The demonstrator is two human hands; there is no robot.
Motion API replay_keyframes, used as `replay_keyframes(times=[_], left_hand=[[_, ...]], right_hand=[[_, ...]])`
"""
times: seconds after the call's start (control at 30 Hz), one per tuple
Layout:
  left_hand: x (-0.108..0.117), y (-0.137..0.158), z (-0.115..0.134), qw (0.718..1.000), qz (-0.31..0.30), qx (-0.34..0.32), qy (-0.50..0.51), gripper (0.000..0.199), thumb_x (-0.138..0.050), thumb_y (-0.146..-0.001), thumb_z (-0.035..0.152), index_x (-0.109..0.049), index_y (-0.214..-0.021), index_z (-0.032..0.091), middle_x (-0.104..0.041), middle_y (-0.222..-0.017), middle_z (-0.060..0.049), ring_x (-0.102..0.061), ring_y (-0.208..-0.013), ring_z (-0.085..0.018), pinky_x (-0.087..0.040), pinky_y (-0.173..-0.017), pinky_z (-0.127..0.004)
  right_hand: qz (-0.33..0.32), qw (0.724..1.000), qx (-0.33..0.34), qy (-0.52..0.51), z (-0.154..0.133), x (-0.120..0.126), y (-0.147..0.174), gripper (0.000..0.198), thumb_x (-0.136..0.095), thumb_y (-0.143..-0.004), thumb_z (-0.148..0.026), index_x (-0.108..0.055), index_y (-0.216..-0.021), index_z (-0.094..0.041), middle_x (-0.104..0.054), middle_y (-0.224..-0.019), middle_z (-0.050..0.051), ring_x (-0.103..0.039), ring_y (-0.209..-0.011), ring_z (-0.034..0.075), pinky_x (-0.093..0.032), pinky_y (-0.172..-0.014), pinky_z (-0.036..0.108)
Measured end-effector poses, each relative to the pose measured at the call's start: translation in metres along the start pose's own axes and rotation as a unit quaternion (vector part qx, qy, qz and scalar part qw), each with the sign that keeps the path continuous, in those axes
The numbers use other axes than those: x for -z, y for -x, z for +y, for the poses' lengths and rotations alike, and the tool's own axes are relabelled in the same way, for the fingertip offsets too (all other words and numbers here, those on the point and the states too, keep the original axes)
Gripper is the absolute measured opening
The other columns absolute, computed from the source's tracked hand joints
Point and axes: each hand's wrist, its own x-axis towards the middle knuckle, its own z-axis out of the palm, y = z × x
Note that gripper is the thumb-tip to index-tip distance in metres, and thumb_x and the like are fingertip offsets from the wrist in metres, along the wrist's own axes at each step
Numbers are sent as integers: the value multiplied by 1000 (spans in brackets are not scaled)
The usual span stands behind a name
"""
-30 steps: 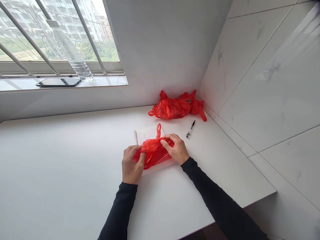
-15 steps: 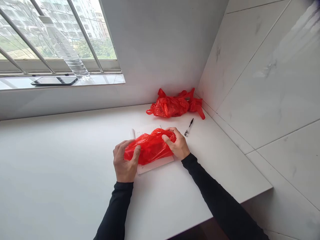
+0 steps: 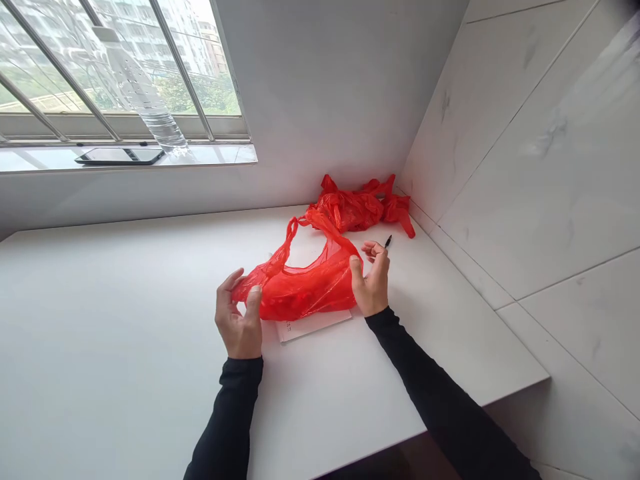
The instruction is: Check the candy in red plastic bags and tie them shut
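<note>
A red plastic bag (image 3: pixel 305 293) lies in front of me, its two handles standing up and leaning toward the wall. Contents inside the thin plastic cannot be made out. At its left end, my left hand (image 3: pixel 240 323) is open, thumb apart from the fingers, with the bag's edge touching it. My right hand (image 3: pixel 373 283) is open beside the right end, fingers spread and thumb against or very near the plastic. Beneath the bag, a white sheet or booklet (image 3: pixel 317 326) with small print is partly covered.
Another crumpled red plastic bag (image 3: pixel 357 208) rests in the corner by the walls. A black-tipped pen (image 3: pixel 389 241) is partly hidden behind my right hand. On the windowsill are a clear water bottle (image 3: pixel 150 107) and a dark tablet or phone (image 3: pixel 120 157). The white table (image 3: pixel 125 320) ends at the front right.
The bundled red bag has spread out, and its handles have risen toward the wall. My hands have moved apart, loosening from the plastic. The view has shifted slightly.
</note>
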Motion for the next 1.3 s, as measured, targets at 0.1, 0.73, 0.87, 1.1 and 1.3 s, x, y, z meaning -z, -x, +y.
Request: replay_keyframes(times=[0.1,0.73,0.87,1.1,1.3], left_hand=[[-3,4,4,999,-18,-15,-28,30,-74,-82,42,-72,-102,21,-72,-103,-5,-66,-96,-21,-52,-92,-37],[-11,21,15,966,-69,-106,-226,16,-71,-74,33,-66,-86,23,-60,-75,-3,-54,-79,-26,-40,-84,-44],[-6,13,3,981,-48,-34,-187,14,-66,-84,32,-62,-84,19,-58,-72,1,-51,-67,-17,-43,-73,-35],[-7,18,15,999,-3,37,-3,22,-63,-88,40,-61,-100,21,-66,-91,-3,-62,-82,-17,-50,-75,-31],[-2,5,20,966,-87,162,184,32,-61,-82,43,-55,-104,22,-65,-88,-4,-65,-76,-19,-53,-65,-32]], right_hand=[[-45,995,90,9,-17,-2,9,32,-54,-91,-32,-53,-122,-25,-60,-123,11,-52,-122,28,-36,-112,50],[-358,901,231,78,-41,-12,39,18,-60,-91,-31,-73,-80,-26,-63,-74,3,-53,-71,20,-46,-65,33],[-335,925,160,84,-34,-8,31,30,-47,-100,-33,-74,-90,-26,-69,-79,3,-61,-73,20,-48,-69,34],[-281,952,53,112,-22,-8,25,75,-60,-92,-35,-28,-159,-25,-70,-110,11,-67,-77,27,-55,-71,43],[-284,946,98,121,-28,-10,25,57,-60,-91,-27,-45,-146,-24,-63,-128,13,-63,-114,31,-50,-98,50]])
